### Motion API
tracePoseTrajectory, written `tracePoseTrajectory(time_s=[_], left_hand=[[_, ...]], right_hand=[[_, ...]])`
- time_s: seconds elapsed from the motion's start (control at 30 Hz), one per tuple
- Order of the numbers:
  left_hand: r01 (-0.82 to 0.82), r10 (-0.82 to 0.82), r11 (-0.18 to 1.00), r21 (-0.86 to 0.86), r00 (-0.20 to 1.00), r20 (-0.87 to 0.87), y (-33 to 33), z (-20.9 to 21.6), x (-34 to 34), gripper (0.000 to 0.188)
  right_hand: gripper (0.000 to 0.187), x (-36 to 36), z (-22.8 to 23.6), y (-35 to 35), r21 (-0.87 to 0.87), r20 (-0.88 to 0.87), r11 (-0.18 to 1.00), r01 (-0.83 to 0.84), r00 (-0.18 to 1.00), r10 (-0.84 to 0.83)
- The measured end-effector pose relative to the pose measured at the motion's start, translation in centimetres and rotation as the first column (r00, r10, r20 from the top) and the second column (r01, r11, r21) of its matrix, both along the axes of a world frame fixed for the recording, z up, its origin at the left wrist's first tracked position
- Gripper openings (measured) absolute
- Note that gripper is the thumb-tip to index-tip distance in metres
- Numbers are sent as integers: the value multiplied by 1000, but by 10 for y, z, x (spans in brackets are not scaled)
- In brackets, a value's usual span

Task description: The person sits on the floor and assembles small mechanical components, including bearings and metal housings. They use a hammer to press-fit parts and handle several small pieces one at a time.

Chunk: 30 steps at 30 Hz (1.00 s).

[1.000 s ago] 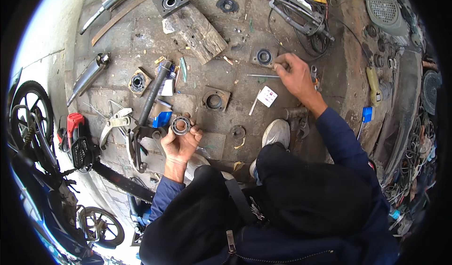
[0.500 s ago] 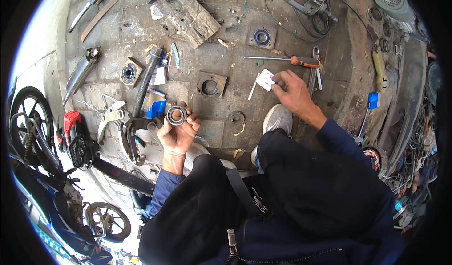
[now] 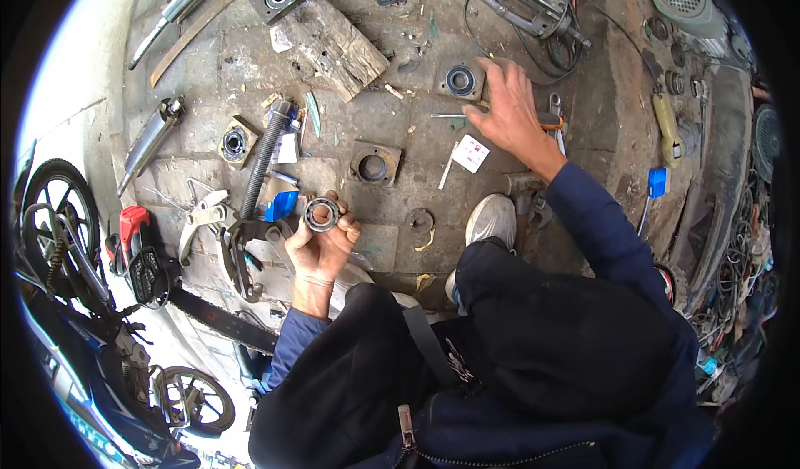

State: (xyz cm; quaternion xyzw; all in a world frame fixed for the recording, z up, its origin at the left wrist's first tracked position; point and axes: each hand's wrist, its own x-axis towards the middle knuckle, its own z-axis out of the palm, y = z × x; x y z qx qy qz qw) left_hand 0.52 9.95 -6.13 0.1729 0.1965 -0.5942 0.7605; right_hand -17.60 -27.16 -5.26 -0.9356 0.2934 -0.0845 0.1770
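The left hand (image 3: 321,248) grips a bearing ring (image 3: 308,216) above the paving (image 3: 379,242); the right hand (image 3: 508,110), fingers parted, has just moved from the white card (image 3: 470,153) to the square block's (image 3: 478,90) edge, contact unclear; the block now seems involved.

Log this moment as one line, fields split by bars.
Left hand: holds bearing | Right hand: open beside square block, contact unclear | Near right hand: screwdriver, white card | Floor: another square block, wooden board
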Motion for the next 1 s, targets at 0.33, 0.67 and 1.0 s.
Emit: tracePoseTrajectory(time_s=[0.33,0.67,1.0], left_hand=[[55,-57,998,39,997,60,-10,2,4,83],[111,-111,994,-9,994,1,-30,5,-9,74],[104,-100,994,-18,984,144,-45,10,-21,67]], right_hand=[[78,14,-9,-26,21,-191,996,-91,977,94],[34,52,84,107,276,370,795,-540,823,431],[33,58,69,136,251,327,814,-524,837,438]])
